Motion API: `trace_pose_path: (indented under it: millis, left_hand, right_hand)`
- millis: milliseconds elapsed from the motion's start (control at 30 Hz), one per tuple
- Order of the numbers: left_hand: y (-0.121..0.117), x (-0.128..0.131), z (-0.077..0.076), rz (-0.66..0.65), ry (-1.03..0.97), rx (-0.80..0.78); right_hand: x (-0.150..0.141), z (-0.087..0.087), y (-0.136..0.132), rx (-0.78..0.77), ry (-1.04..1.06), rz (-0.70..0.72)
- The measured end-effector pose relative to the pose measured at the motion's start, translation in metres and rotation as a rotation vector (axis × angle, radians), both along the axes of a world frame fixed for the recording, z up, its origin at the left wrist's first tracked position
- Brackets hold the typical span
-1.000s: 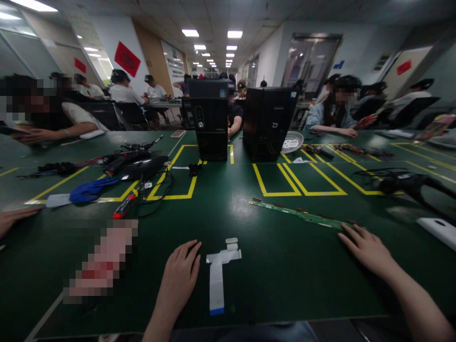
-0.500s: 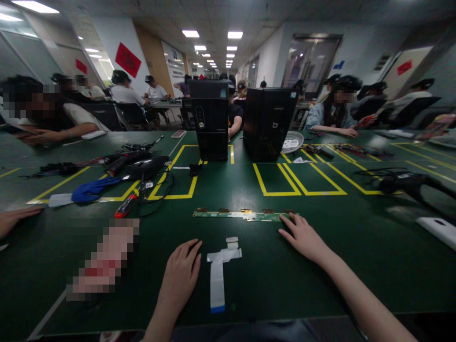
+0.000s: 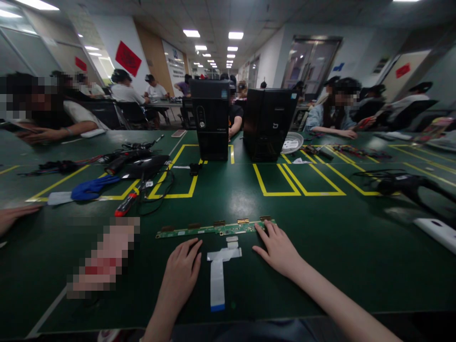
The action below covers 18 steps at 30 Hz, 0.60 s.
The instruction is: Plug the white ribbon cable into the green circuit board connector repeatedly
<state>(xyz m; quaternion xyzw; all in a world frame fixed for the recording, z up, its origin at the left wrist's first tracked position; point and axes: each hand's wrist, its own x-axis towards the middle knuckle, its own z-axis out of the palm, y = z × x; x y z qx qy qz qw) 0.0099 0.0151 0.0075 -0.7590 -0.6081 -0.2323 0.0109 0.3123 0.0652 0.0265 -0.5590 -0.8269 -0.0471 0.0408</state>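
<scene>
A long, narrow green circuit board (image 3: 204, 230) with copper-coloured tabs along its far edge lies across the table in front of me. My right hand (image 3: 280, 249) rests its fingertips on the board's right end, fingers spread rather than wrapped round it. Below the board, between my hands, is a white flat ribbon cable (image 3: 217, 282), folded into a T shape with a blue end towards me. My left hand (image 3: 183, 268) lies palm down on the table left of the cable, fingers loosely extended, holding nothing.
Two black computer towers (image 3: 213, 121) stand at the middle back. To the left are a red-and-black screwdriver (image 3: 126, 205), a blue glove-like item (image 3: 90, 187) and tangled black cables. A white device (image 3: 436, 235) sits at the right edge. Another person's hand (image 3: 16, 219) rests at far left.
The circuit board has slid left and towards me, its left end tilting nearer. My right hand has moved left with it. My left hand and the ribbon cable have stayed put.
</scene>
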Motion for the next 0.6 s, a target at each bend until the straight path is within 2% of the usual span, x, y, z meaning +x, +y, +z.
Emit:
trace_pose_path:
  millis: [100,233,367,467,600]
  left_hand:
    - [0.000,0.000,-0.001,0.002,-0.001,-0.001]
    - [0.000,-0.001,-0.001,-0.002,0.004,-0.018]
    - [-0.002,0.000,0.003,-0.017,-0.018,0.007]
    - [-0.006,0.012,0.007,-0.068,-0.062,0.050]
    - [-0.011,0.044,0.009,-0.208,-0.081,0.038]
  right_hand:
    - [-0.002,0.004,-0.003,-0.003,-0.023,0.008]
    - [0.005,0.019,0.001,-0.010,-0.030,0.044]
    - [0.016,0.030,0.011,-0.032,0.093,0.263]
    - [0.022,0.024,0.018,-0.100,0.192,0.382]
    - [0.024,0.008,0.021,-0.169,0.282,0.427]
